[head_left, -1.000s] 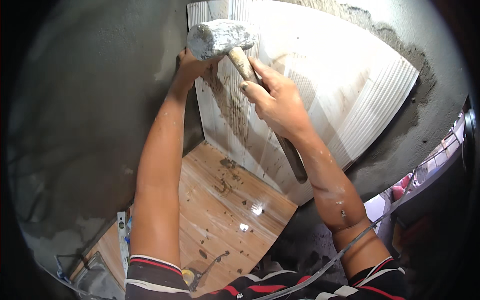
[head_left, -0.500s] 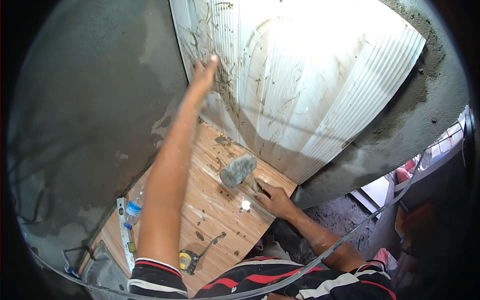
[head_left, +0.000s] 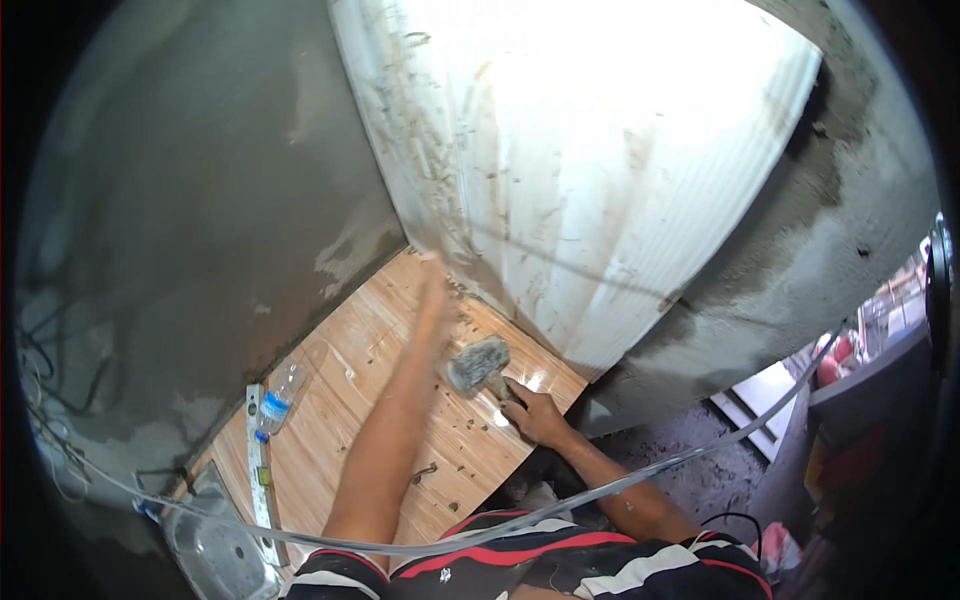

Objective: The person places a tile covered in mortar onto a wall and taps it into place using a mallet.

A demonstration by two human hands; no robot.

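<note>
My left hand (head_left: 432,270) is a motion blur at the foot of a large white ribbed panel (head_left: 600,170) standing in the corner, smeared with brown marks; its fingers cannot be made out. My right hand (head_left: 530,415), lower and farther right, grips the short handle of a mallet with a mottled grey head (head_left: 478,365), held low over the wood-grain counter surface (head_left: 330,400). Scattered bits of dark debris lie on that surface.
A clear bottle (head_left: 280,400) and a spirit level (head_left: 255,430) lie at the counter's left, beside a steel sink (head_left: 205,535). Grey cement walls (head_left: 200,200) flank the panel. A grey cable (head_left: 640,475) crosses low in view. Clutter shows through an opening (head_left: 840,360) at right.
The mallet has come down from high over the panel to low above the counter. My left hand has dropped from the panel's upper left edge to its foot.
</note>
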